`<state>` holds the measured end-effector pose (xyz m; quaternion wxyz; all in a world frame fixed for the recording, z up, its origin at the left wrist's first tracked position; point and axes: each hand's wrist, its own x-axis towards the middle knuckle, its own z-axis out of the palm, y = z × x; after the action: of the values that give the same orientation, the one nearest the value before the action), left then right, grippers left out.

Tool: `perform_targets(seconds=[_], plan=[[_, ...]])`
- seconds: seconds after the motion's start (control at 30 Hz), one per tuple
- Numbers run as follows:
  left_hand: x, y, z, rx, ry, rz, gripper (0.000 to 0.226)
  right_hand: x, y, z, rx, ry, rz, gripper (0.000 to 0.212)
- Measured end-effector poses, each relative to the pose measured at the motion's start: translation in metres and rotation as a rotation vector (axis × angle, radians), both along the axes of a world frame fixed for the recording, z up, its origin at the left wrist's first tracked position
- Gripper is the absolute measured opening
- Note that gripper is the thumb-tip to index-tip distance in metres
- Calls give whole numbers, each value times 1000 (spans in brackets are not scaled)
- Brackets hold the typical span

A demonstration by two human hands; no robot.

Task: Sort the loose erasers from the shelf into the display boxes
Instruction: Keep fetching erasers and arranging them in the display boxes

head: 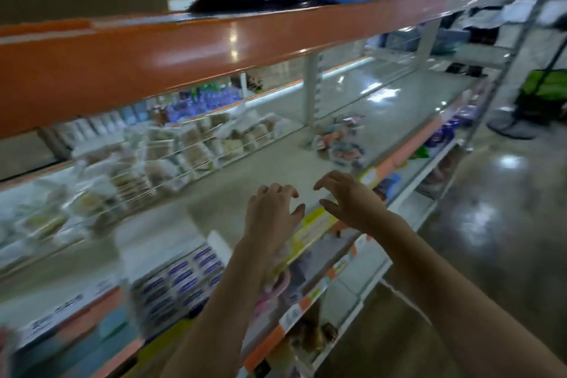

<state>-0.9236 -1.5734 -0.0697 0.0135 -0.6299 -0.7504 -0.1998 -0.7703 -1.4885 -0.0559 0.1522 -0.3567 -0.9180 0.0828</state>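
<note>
Head view: my left hand (271,209) and right hand (346,196) hover over shelf (245,169) front edge, fingers spread, loosely curled, holding nothing; eraser pile (339,139) beyond, display box (181,279) at left.

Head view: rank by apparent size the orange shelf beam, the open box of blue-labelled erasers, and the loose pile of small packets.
1. Orange shelf beam, largest.
2. Open box of blue-labelled erasers.
3. Loose pile of small packets, though it lies farther away, so this is unsure.

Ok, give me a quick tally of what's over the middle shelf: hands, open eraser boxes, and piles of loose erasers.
Hands: 2, left hand and right hand, both empty
Open eraser box: 1
Loose eraser pile: 1
Total: 4
</note>
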Motion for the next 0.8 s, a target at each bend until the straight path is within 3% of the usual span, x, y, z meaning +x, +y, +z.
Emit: perform_targets(seconds=[0.33,0.6,0.8], plan=[[82,151,-20,-108,-54,-9,37,94,138,-21,-72,-104,-124,36],[59,228,-36,-126,-59,149,29,71,225,-37,-159,-105,-49,43],[41,273,-47,-204,-133,359,34,37,269,-40,-269,-67,89,35]])
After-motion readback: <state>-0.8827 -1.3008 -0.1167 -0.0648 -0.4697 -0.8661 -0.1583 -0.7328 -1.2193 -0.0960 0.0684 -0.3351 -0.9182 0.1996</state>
